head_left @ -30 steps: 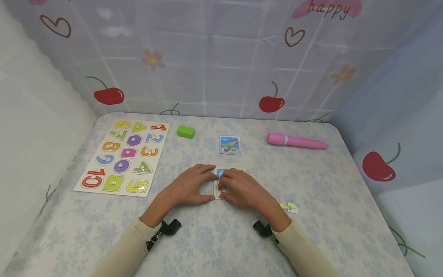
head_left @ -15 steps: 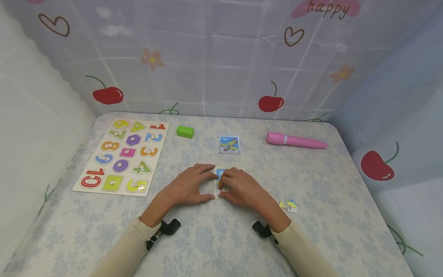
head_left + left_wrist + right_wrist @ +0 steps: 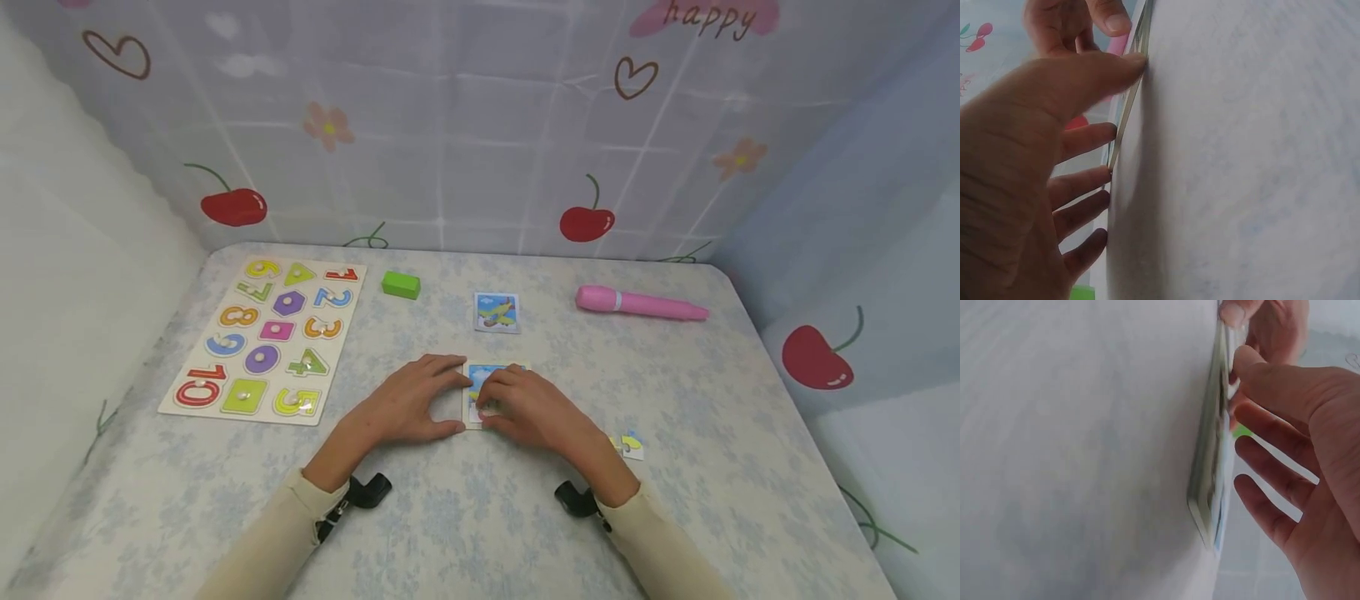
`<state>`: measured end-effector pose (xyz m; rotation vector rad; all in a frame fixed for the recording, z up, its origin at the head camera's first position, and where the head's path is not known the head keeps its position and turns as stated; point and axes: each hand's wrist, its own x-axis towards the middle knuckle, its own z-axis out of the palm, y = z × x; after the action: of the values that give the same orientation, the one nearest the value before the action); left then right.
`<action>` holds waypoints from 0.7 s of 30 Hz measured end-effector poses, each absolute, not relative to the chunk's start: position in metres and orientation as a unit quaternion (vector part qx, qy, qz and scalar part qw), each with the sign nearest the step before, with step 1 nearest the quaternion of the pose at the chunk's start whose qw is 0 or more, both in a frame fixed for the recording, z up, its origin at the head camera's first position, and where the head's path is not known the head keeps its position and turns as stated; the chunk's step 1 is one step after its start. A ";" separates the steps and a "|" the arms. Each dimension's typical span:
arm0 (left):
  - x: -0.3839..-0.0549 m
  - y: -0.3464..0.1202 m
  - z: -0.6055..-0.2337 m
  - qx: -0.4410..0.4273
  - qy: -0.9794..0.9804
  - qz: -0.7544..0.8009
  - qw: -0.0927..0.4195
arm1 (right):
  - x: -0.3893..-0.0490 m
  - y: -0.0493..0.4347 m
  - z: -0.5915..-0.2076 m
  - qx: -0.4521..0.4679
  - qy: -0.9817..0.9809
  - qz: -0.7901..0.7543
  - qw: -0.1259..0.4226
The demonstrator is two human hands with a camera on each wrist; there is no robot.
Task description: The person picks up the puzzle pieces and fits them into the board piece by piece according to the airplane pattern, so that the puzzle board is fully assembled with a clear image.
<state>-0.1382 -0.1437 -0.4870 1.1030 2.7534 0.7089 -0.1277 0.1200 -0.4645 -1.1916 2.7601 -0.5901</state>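
Note:
A small jigsaw board with a blue sky picture lies flat on the table between the hands. My left hand rests at its left edge, with the fingers near the far corner and the thumb at the near corner. Over the right part of the picture is my right hand, bent with its fingertips at the puzzle surface. In the right wrist view, thumb and fingers are spread apart beside the board, with nothing seen between them. Right of that hand lie loose puzzle pieces, partly hidden by the wrist.
Beyond the board lies a picture card with a yellow plane. A green block and a pink pen-shaped object lie toward the back. At left is a number-and-shape peg board. Cloth walls surround the table.
My right hand and wrist have shifted slightly to the right, uncovering a little more of the picture. The left hand stays at the board's edge.

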 end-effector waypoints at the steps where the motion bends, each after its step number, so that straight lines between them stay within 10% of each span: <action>1: -0.138 -0.143 -0.486 0.359 0.903 0.232 0.046 | -0.127 0.123 -0.463 -0.380 0.903 -0.196 0.041; 21: -0.128 -0.108 -0.483 0.266 0.944 0.193 -0.004 | -0.096 0.230 -0.451 -0.266 0.940 -0.212 -0.030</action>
<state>-0.1278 -0.1075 -0.4832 0.8375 2.9746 0.6075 -0.0957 0.2299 -0.4508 -0.8534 3.0101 -0.6800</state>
